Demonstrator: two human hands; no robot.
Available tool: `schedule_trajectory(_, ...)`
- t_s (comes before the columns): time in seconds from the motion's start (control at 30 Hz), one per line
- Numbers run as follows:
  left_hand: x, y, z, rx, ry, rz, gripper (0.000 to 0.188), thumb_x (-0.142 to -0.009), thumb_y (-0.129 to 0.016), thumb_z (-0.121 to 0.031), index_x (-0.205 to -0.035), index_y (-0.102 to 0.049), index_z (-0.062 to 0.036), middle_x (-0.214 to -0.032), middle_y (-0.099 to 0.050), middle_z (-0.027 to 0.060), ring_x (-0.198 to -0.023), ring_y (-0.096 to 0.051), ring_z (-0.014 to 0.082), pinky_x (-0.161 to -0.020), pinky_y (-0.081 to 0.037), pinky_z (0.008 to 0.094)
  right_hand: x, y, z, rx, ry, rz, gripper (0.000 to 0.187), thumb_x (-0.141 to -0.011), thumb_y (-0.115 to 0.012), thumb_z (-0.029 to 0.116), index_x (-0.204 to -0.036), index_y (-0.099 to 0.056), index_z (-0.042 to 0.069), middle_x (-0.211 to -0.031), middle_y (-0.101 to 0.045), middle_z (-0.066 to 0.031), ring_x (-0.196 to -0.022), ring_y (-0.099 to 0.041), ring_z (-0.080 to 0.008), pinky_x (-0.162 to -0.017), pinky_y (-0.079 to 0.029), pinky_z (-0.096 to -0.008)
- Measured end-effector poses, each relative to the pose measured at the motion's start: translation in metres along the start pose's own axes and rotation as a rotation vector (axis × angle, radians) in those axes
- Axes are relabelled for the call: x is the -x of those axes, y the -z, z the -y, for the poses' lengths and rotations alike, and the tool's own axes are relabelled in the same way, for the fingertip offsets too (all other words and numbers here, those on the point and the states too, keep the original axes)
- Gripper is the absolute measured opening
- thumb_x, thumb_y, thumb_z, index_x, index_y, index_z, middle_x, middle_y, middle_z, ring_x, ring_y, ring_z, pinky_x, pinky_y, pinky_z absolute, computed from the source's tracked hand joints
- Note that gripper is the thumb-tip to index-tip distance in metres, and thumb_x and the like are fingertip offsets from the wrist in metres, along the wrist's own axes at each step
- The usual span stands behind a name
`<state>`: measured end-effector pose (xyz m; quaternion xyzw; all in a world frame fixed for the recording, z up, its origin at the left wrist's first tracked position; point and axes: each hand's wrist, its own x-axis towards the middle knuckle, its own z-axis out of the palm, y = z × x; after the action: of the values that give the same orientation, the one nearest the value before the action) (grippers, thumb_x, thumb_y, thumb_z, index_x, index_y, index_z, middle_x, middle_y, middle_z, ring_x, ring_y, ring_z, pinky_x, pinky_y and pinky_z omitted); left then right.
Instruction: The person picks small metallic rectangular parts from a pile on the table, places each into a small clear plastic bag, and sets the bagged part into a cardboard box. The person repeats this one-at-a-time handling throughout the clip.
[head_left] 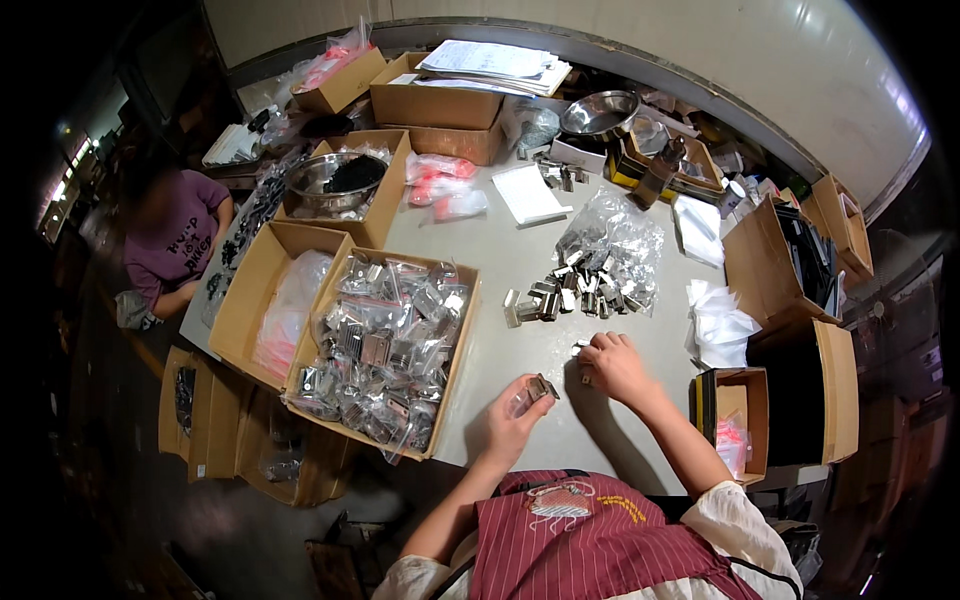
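My left hand [507,427] is closed around a dark, shiny bent metal piece [541,387], and what looks like clear plastic shows beside it in the palm. To its right, my right hand [620,370] is low over the grey table, its fingers pinched at a small metal part [580,349] that they mostly hide. Just beyond both hands lies a loose pile of bent metal clips [570,292], spilling from a crumpled clear plastic bag [625,235]. On my left, a cardboard box [462,335] is filled with small clear bags of similar metal parts.
Left of that box stands another carton [235,320] with clear bags. Behind are a steel bowl [305,180] of black parts and red-and-white bags [440,180]. White sheets [722,325] and a small box [705,400] line the right edge. A person [175,230] sits at far left.
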<state>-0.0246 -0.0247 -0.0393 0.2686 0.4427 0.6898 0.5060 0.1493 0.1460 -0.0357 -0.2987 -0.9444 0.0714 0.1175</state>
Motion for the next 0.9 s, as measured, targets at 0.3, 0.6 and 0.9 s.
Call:
schedule_trajectory(0.3, 0.003, 0.001, -0.010, -0.635, -0.378, -0.001, 0.041, -0.084, -0.080, -0.009, -0.119, -0.063, 0.0008, -0.096, -0.067, 0.0090, -0.082, -0.063, 0.0154, -0.072, -0.051, 0.0289, 0.010, 0.019, 0.015, -1.261, -0.586, 0.222, 0.016, -0.090, -0.064, 0.014, -0.091, -0.067, -0.001, -0.081, -0.068, -0.0064, -0.069, -0.066, -0.0163, -0.065, -0.051, -0.0292)
schedule_trajectory(0.6, -0.002, -0.011, -0.039, -0.599, -0.349, 0.202, 0.035, -0.082, -0.080, -0.011, -0.112, -0.067, 0.0018, -0.099, -0.071, 0.0123, -0.086, -0.069, 0.0243, -0.075, -0.054, 0.0353, 0.003, 0.070, 0.047, -1.530, -0.434, 0.512, 0.021, -0.099, -0.064, 0.021, -0.098, -0.068, 0.000, -0.079, -0.068, -0.0042, -0.067, -0.065, -0.0126, -0.065, -0.051, -0.0266)
schedule_trajectory(0.9, -0.007, -0.013, -0.044, 0.154, 0.332, 0.075, 0.032, -0.092, -0.072, -0.026, -0.113, -0.067, -0.0024, -0.092, -0.066, -0.0008, -0.072, -0.061, 0.0071, -0.061, -0.043, 0.0198, 0.017, 0.072, 0.069, -1.212, -0.296, 0.236, 0.026, -0.095, -0.068, 0.013, -0.118, -0.065, 0.003, -0.110, -0.059, -0.0025, -0.093, -0.058, -0.0128, -0.086, -0.050, -0.0295)
